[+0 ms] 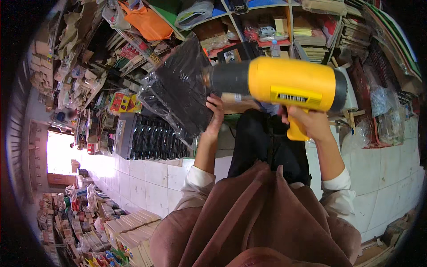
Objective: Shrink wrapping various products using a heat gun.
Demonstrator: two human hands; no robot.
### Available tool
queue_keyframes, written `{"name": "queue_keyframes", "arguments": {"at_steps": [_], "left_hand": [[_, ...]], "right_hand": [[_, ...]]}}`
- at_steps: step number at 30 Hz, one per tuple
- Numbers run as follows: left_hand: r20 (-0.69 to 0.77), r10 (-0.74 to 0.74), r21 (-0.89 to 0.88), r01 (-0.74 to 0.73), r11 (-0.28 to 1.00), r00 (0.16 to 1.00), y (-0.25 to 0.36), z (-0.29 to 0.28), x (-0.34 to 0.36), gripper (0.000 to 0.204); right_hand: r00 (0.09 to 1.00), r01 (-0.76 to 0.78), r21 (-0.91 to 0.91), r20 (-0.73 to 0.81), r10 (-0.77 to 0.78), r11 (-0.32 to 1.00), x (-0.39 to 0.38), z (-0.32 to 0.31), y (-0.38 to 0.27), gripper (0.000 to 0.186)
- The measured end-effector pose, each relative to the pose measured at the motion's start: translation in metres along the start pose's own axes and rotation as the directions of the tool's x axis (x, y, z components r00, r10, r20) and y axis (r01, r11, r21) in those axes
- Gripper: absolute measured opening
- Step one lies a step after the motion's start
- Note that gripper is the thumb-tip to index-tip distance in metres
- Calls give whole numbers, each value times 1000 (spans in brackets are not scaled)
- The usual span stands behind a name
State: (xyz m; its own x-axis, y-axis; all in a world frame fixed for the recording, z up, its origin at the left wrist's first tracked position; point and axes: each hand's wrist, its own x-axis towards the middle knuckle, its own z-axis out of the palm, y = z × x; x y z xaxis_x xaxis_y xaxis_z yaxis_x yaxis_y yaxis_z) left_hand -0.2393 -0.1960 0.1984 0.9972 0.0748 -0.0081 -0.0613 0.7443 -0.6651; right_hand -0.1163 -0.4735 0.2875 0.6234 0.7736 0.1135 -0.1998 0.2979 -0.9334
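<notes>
My right hand (311, 122) grips the handle of a yellow heat gun (291, 84). Its black barrel and metal nozzle point left, level with the front of me. The nozzle is at, or very close to, a flat black rectangular item (180, 84) in loose, shiny clear film. My left hand (215, 115) holds this item up by its lower right edge, fingers curled round it. The item is tilted, and wrinkled film sticks out past its left and lower edges. I cannot tell whether the nozzle touches the film.
To the left stands a stack of black film-wrapped items (155, 137) on the tiled floor (151, 175). Packed shelves (291, 26) line the far side, with an orange bag (147, 22) and a small bottle (275, 49). Cardboard boxes (133, 224) lie at lower left; a red rack (378, 143) stands right.
</notes>
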Motion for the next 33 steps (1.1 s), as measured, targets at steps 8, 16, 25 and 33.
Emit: {"name": "queue_keyframes", "arguments": {"at_steps": [8, 16, 25, 33], "left_hand": [[127, 13, -11, -12, 1000, 992, -8, -4, -14, 27], [8, 13, 15, -13, 1000, 1000, -12, 2, -22, 34], [42, -94, -161, 100, 982, 995, -3, -18, -28, 29], [21, -46, -160, 49, 986, 999, -4, -10, -33, 28]], "right_hand": [[999, -19, -25, 31, 20, 999, -8, -2, 3, 29], [999, -44, -192, -25, 40, 980, -22, -8, 12, 26], [992, 0, 36, -129, 5, 999, 20, 9, -3, 23], [972, -195, -42, -138, 188, 980, -11, -13, 41, 25]]}}
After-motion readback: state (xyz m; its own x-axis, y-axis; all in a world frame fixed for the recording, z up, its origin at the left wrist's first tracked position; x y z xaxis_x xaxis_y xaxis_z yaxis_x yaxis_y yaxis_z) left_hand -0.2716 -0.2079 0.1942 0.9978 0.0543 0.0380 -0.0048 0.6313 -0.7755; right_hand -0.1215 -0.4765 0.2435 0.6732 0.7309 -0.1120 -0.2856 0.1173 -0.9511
